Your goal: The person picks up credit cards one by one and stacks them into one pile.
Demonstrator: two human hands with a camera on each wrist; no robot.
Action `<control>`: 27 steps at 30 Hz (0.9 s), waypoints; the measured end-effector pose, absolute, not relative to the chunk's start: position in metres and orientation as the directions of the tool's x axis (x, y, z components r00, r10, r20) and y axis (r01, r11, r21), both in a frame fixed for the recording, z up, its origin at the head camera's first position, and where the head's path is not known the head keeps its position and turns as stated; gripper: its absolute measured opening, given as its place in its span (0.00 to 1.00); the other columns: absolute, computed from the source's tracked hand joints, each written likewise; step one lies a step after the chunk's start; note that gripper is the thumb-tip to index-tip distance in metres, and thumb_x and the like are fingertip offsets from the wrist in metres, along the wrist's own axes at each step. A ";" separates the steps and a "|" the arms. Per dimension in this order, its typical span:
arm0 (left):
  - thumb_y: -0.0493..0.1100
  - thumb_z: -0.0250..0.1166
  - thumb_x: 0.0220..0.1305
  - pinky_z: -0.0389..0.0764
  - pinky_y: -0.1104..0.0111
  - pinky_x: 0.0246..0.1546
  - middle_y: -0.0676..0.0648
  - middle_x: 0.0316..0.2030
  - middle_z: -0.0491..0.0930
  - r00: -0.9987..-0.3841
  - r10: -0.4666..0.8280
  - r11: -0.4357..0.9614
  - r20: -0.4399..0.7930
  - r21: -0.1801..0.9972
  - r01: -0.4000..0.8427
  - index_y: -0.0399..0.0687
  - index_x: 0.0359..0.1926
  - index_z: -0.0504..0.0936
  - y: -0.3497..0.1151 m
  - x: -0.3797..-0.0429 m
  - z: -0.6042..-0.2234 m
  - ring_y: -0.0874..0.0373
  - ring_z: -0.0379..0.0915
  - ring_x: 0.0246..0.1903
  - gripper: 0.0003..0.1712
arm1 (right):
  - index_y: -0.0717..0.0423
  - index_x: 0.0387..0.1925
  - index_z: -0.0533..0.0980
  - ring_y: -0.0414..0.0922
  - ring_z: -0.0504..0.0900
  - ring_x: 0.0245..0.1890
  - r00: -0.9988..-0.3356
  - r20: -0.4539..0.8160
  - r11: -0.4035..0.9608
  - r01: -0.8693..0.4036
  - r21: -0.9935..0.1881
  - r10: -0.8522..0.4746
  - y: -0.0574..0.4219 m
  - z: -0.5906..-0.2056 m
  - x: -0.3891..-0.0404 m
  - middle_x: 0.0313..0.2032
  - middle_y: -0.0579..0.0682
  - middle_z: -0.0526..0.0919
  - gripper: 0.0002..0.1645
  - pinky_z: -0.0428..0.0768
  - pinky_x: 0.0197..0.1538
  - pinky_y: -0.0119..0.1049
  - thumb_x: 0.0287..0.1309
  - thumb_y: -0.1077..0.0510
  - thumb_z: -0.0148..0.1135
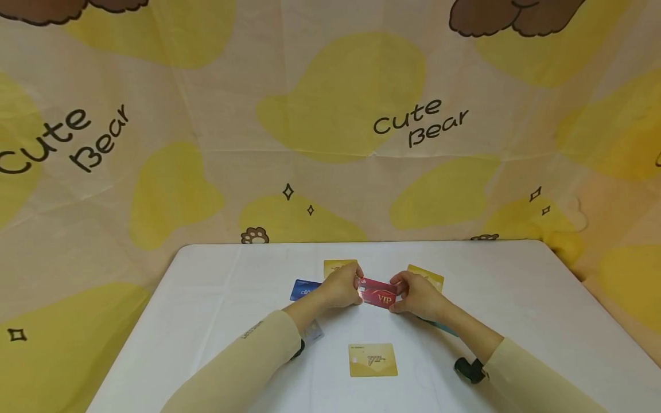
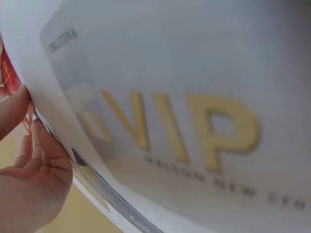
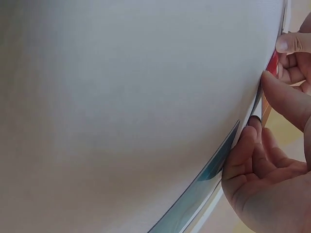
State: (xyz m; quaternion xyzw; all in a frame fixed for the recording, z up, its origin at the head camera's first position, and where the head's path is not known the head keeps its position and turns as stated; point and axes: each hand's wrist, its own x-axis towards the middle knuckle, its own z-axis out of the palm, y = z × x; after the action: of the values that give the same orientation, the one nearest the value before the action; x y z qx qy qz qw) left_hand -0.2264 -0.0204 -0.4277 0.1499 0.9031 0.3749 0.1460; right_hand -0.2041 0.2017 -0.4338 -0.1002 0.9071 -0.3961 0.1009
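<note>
A red card (image 1: 378,293) with gold "VIP" lettering is held between both hands over the middle of the white table. My left hand (image 1: 338,287) pinches its left end between thumb and fingers. At the other end, my right hand (image 1: 420,295) grips the edge the same way. The card faces the head camera, slightly tilted down to the right. Only a sliver of the red card (image 2: 8,72) shows in the left wrist view, and another bit of red card (image 3: 273,64) appears between the hands in the right wrist view.
Around the hands lie a blue card (image 1: 303,288), a gold card (image 1: 335,265) at the back, another gold card (image 1: 431,277) at back right, and a gold card (image 1: 373,367) in front. A silver VIP card (image 2: 170,58) and a teal card (image 3: 214,167) are partly under the forearms.
</note>
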 end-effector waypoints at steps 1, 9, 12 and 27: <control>0.28 0.78 0.54 0.75 0.62 0.40 0.46 0.33 0.77 -0.912 0.384 0.675 -0.147 0.719 0.168 0.41 0.54 0.75 -0.021 -0.226 -0.427 0.53 0.73 0.37 0.29 | 0.66 0.51 0.78 0.46 0.75 0.37 -0.960 -0.099 0.665 -0.106 -0.739 -0.263 0.202 -0.434 -0.204 0.36 0.51 0.81 0.30 0.76 0.40 0.36 0.47 0.66 0.83; 0.26 0.77 0.51 0.75 0.63 0.38 0.45 0.37 0.79 -0.912 0.393 0.651 -0.121 0.737 0.183 0.41 0.58 0.76 -0.020 -0.226 -0.428 0.53 0.72 0.37 0.33 | 0.65 0.49 0.80 0.45 0.77 0.33 -0.962 -0.052 0.644 -0.139 -0.753 -0.269 0.205 -0.434 -0.202 0.33 0.50 0.82 0.23 0.78 0.36 0.34 0.50 0.69 0.77; 0.25 0.77 0.51 0.72 0.66 0.33 0.47 0.30 0.75 -0.910 0.397 0.643 -0.120 0.744 0.183 0.41 0.56 0.78 -0.020 -0.227 -0.429 0.54 0.71 0.33 0.31 | 0.65 0.49 0.81 0.44 0.78 0.31 -0.964 -0.048 0.641 -0.135 -0.756 -0.261 0.205 -0.434 -0.201 0.32 0.50 0.82 0.21 0.78 0.33 0.34 0.51 0.70 0.76; 0.24 0.74 0.55 0.81 0.59 0.47 0.47 0.27 0.75 -0.914 0.382 0.598 -0.138 0.791 0.130 0.40 0.55 0.80 -0.023 -0.223 -0.425 0.54 0.74 0.37 0.27 | 0.64 0.50 0.81 0.46 0.77 0.32 -0.975 -0.080 0.622 -0.068 -0.780 -0.208 0.204 -0.433 -0.200 0.33 0.51 0.81 0.19 0.79 0.33 0.34 0.57 0.68 0.75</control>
State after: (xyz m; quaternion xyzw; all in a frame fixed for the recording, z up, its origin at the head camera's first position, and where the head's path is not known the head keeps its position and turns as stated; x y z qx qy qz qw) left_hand -0.2228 -0.0231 -0.4249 0.1451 0.8814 0.4244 0.1482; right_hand -0.1996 0.2042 -0.4327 -0.0771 0.8968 -0.4279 0.0817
